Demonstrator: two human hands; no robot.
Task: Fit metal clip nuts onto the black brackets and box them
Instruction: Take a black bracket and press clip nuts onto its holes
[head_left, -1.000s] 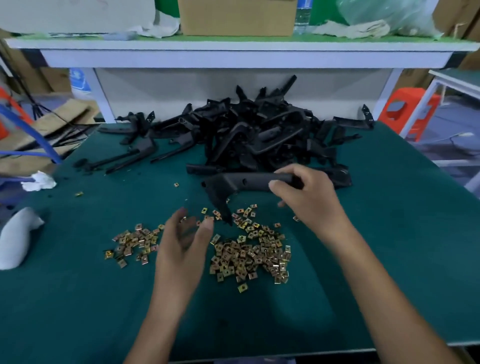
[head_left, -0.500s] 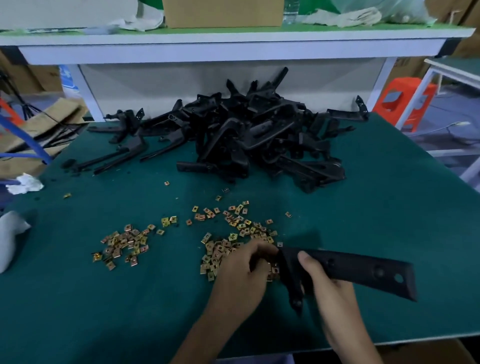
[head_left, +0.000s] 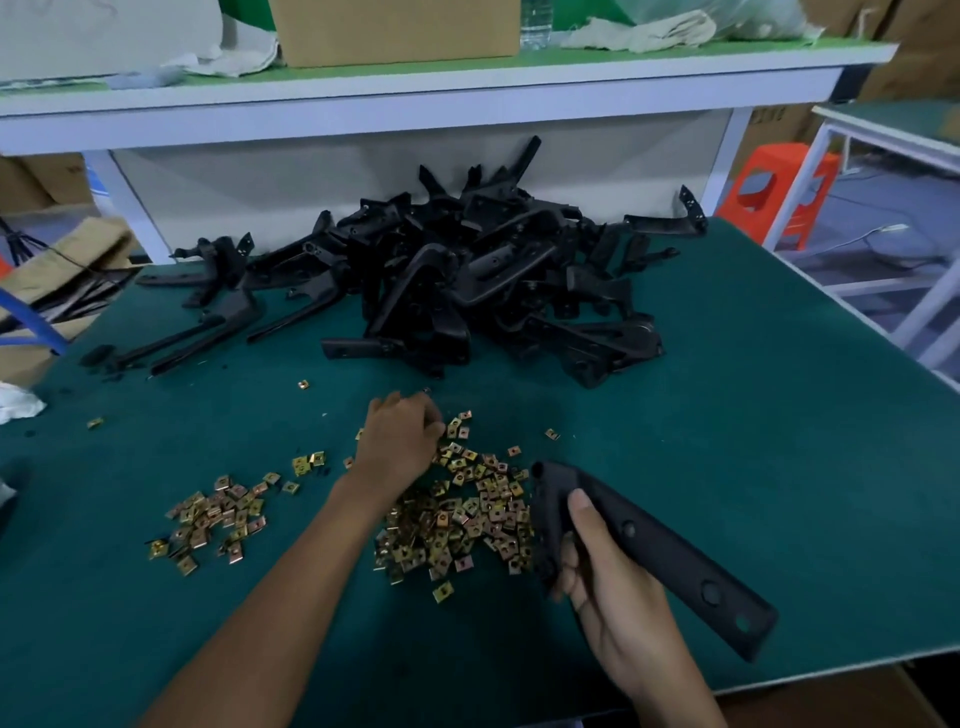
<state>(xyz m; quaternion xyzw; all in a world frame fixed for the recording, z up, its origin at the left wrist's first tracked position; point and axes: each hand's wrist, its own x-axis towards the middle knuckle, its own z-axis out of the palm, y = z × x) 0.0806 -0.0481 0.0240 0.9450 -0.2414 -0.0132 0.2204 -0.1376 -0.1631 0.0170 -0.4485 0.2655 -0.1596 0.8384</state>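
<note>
My right hand (head_left: 613, 587) grips a long black bracket (head_left: 660, 551) near its bent end, holding it just above the green table's (head_left: 789, 415) front edge, with the far end pointing right. My left hand (head_left: 400, 441) reaches over the far side of the main pile of brass-coloured clip nuts (head_left: 457, 525). Its fingers curl down among the nuts and the fingertips are hidden. A smaller pile of clip nuts (head_left: 213, 514) lies to the left. A big heap of black brackets (head_left: 467, 291) fills the back of the table.
A white shelf (head_left: 415, 98) runs above the back of the table with a cardboard box (head_left: 395, 31) and rags on it. An orange stool (head_left: 779, 182) and another white table frame stand to the right. A white rag (head_left: 15, 405) lies at the left edge.
My right hand carried the bracket from the heap to the front right. My left hand moved from the near part of the nut pile to its far side.
</note>
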